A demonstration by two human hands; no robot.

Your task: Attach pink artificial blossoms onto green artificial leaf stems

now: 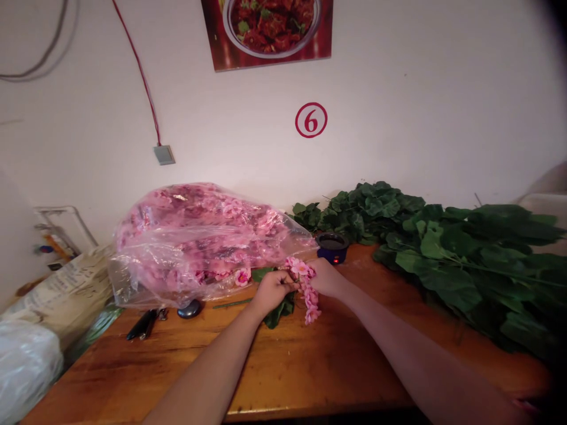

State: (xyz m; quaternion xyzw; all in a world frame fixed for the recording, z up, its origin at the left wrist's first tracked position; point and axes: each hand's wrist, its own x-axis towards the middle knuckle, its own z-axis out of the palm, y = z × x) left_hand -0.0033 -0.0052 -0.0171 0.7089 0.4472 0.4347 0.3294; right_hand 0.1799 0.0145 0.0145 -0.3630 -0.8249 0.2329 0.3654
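Note:
My left hand point(271, 290) is closed in a pinch on a green leafy stem, above the wooden table point(328, 366). Dark green leaves point(280, 311) show around and below its fingers. Close beside it, my right hand point(325, 277) is closed around a sprig of pink artificial blossoms point(311, 295), which hangs down between the two hands. The right fingertips are largely hidden by the blossoms. Just behind the right hand stands a small dark blue pot point(333, 248) with a lit red light.
A clear plastic bag point(155, 248) full of pink blossoms lies at the back left. Piles of green leaves point(447, 254) cover the right side. A black-handled tool point(142, 324) and a dark round object point(189, 309) lie front left. Sacks point(66, 295) stand beyond the table's left edge.

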